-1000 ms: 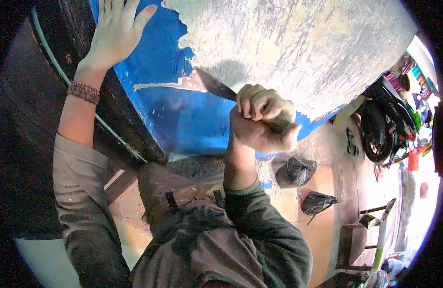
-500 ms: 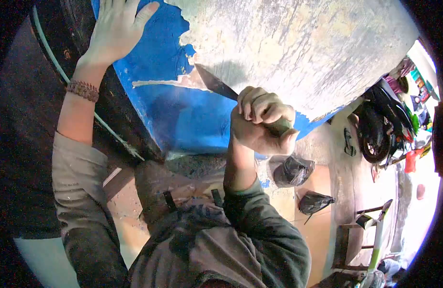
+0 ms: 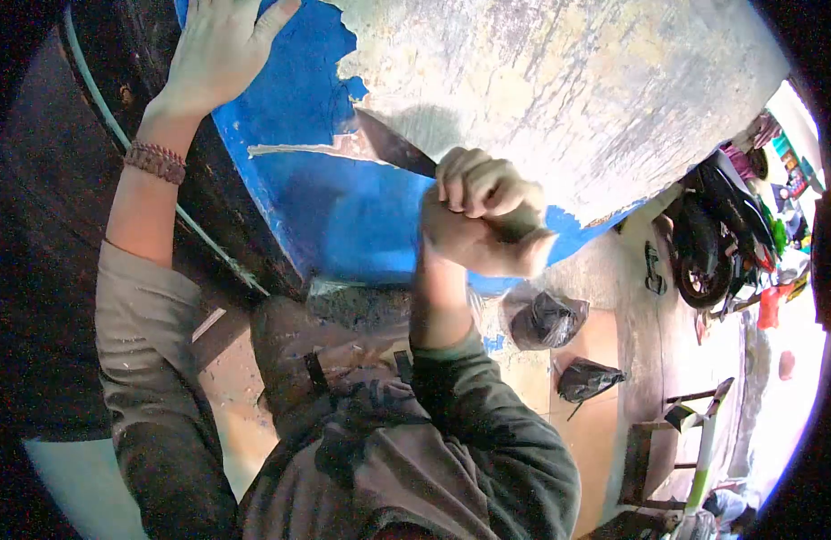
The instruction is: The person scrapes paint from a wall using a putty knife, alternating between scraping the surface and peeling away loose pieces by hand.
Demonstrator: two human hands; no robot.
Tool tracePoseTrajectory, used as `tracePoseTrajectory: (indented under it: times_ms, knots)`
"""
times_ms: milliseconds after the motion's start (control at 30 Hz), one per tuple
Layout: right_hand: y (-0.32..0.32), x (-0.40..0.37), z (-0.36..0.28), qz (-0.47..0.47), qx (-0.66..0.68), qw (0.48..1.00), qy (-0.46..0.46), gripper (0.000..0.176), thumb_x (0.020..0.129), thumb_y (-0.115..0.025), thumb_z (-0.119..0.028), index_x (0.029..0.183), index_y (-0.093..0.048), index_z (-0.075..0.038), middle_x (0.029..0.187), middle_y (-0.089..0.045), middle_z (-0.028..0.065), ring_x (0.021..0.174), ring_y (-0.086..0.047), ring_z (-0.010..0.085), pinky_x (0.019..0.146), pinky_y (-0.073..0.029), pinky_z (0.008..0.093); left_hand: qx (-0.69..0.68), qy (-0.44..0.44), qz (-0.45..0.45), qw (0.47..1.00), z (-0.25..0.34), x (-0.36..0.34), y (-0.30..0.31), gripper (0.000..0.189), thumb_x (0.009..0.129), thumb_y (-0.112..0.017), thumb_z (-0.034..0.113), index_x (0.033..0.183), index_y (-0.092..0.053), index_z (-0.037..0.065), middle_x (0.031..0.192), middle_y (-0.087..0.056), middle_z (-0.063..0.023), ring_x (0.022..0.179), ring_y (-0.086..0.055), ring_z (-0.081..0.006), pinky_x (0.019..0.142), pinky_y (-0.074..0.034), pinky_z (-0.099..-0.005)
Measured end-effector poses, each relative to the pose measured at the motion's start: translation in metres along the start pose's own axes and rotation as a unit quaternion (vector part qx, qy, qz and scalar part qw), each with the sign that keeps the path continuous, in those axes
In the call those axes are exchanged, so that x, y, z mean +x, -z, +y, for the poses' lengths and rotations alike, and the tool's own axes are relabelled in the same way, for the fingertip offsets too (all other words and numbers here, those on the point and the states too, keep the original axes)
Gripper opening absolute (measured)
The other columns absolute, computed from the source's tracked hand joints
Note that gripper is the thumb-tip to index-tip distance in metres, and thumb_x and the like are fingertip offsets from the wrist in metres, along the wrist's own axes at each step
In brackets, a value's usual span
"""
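My right hand (image 3: pixel 487 211) is closed around the handle of a scraper (image 3: pixel 390 144). The wide metal blade points up and left, its tip at the ragged edge where blue paint (image 3: pixel 343 216) meets the bare, whitish wall (image 3: pixel 541 90). A pale strip of exposed surface (image 3: pixel 289 151) runs left from the blade through the blue. My left hand (image 3: pixel 219 54) lies on the blue paint at the upper left with its thumb spread; its fingertips are cut off by the frame's top. The scraper's handle is hidden in my fist.
Dark wood (image 3: pixel 199 216) borders the wall on the left. Below right, two black plastic bags (image 3: pixel 548 321) sit on the tiled floor (image 3: pixel 582 441). A motorcycle (image 3: pixel 708 234) stands at the right, with a wooden frame (image 3: pixel 654 459) lower down.
My right hand and the scraper have moved slightly left and up, the blade tip now further left at the paint edge. My left hand has barely moved.
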State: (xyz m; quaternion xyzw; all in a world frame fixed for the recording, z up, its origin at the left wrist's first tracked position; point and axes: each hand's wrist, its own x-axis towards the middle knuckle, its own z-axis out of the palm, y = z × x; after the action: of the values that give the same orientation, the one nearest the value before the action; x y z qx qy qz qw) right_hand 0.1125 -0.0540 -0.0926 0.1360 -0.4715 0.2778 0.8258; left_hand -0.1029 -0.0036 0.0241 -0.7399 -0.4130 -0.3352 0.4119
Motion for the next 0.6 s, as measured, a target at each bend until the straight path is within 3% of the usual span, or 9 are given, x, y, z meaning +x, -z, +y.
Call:
tracePoseTrajectory:
  times_ms: [133, 167, 200, 267, 333, 467, 533, 567, 600]
  knots:
    - [0.006, 0.004, -0.021, -0.050, 0.005, 0.999, 0.004, 0.045, 0.086, -0.048, -0.051, 0.067, -0.047, -0.010, 0.056, -0.043, 0.0028, 0.052, -0.041, 0.0190, 0.049, -0.033, 0.0337, -0.001, 0.008, -0.020, 1.000, 0.000, 0.001, 0.004, 0.074, 0.084, -0.056, 0.017, 0.144, -0.014, 0.003, 0.147, 0.000, -0.0295, 0.135, -0.003, -0.0497, 0.110, -0.009, -0.0529]
    - [0.007, 0.011, -0.027, -0.055, 0.103, 0.992, 0.045, 0.047, 0.086, -0.048, -0.051, 0.064, -0.046, -0.010, 0.054, -0.043, 0.0028, 0.051, -0.040, 0.0186, 0.048, -0.032, 0.0326, 0.003, 0.008, -0.016, 1.000, -0.002, 0.003, 0.005, 0.074, 0.084, -0.056, 0.017, 0.144, -0.014, 0.003, 0.147, 0.000, -0.0295, 0.135, -0.003, -0.0497, 0.110, -0.009, -0.0529]
    - [-0.002, 0.013, -0.020, 0.045, 0.185, 0.976, 0.109, 0.056, 0.086, -0.039, -0.057, 0.057, -0.038, -0.009, 0.052, -0.039, 0.0006, 0.042, -0.033, 0.0138, 0.040, -0.026, 0.0275, 0.003, 0.016, -0.024, 1.000, 0.001, 0.002, 0.005, 0.074, 0.084, -0.056, 0.016, 0.144, -0.014, 0.004, 0.147, 0.000, -0.0296, 0.135, -0.003, -0.0498, 0.110, -0.009, -0.0529]
    - [0.002, 0.021, -0.002, -0.023, 0.017, 0.998, 0.057, 0.054, 0.086, -0.040, -0.056, 0.059, -0.040, -0.009, 0.052, -0.039, 0.0012, 0.042, -0.033, 0.0149, 0.041, -0.027, 0.0299, -0.003, 0.021, -0.031, 0.999, 0.004, 0.000, 0.005, 0.074, 0.084, -0.056, 0.016, 0.144, -0.014, 0.004, 0.147, 0.000, -0.0296, 0.135, -0.003, -0.0498, 0.110, -0.009, -0.0530]
    - [-0.008, 0.017, 0.010, 0.033, 0.067, 0.997, -0.025, 0.053, 0.087, -0.038, -0.055, 0.062, -0.043, -0.008, 0.052, -0.039, 0.0025, 0.043, -0.035, 0.0153, 0.042, -0.029, 0.0301, -0.006, 0.036, -0.042, 0.998, 0.003, 0.002, 0.005, 0.074, 0.084, -0.056, 0.016, 0.145, -0.014, 0.004, 0.147, 0.000, -0.0298, 0.135, -0.002, -0.0498, 0.110, -0.009, -0.0531]
    - [-0.011, 0.023, -0.016, -0.022, 0.103, 0.988, 0.110, 0.050, 0.090, -0.037, -0.053, 0.062, -0.040, -0.011, 0.054, -0.038, 0.0003, 0.045, -0.037, 0.0148, 0.042, -0.030, 0.0284, -0.013, -0.002, 0.007, 1.000, -0.003, 0.001, 0.000, 0.075, 0.084, -0.056, 0.016, 0.145, -0.015, 0.005, 0.147, 0.000, -0.0296, 0.135, -0.002, -0.0495, 0.110, -0.009, -0.0529]
    - [-0.003, 0.029, 0.000, -0.093, 0.008, 0.989, 0.116, 0.051, 0.089, -0.037, -0.054, 0.062, -0.040, -0.011, 0.054, -0.039, 0.0010, 0.046, -0.037, 0.0156, 0.043, -0.030, 0.0285, -0.002, 0.021, -0.026, 0.999, 0.002, 0.000, 0.003, 0.075, 0.084, -0.057, 0.016, 0.145, -0.015, 0.006, 0.148, 0.000, -0.0292, 0.135, -0.002, -0.0490, 0.110, -0.009, -0.0525]
    - [-0.014, 0.019, 0.013, 0.023, 0.052, 0.998, -0.014, 0.052, 0.088, -0.038, -0.054, 0.061, -0.040, -0.010, 0.053, -0.039, 0.0015, 0.045, -0.036, 0.0165, 0.043, -0.029, 0.0289, -0.005, 0.019, -0.026, 0.999, 0.004, 0.000, 0.003, 0.075, 0.084, -0.057, 0.016, 0.145, -0.015, 0.006, 0.148, 0.000, -0.0292, 0.135, -0.002, -0.0490, 0.110, -0.009, -0.0525]
    - [-0.013, 0.017, 0.014, 0.025, 0.062, 0.998, -0.024, 0.052, 0.089, -0.037, -0.054, 0.061, -0.041, -0.010, 0.053, -0.039, 0.0014, 0.044, -0.036, 0.0150, 0.042, -0.028, 0.0281, -0.007, 0.027, -0.031, 0.999, 0.004, 0.002, 0.003, 0.074, 0.084, -0.057, 0.016, 0.145, -0.016, 0.005, 0.147, 0.000, -0.0293, 0.135, -0.002, -0.0491, 0.110, -0.009, -0.0524]
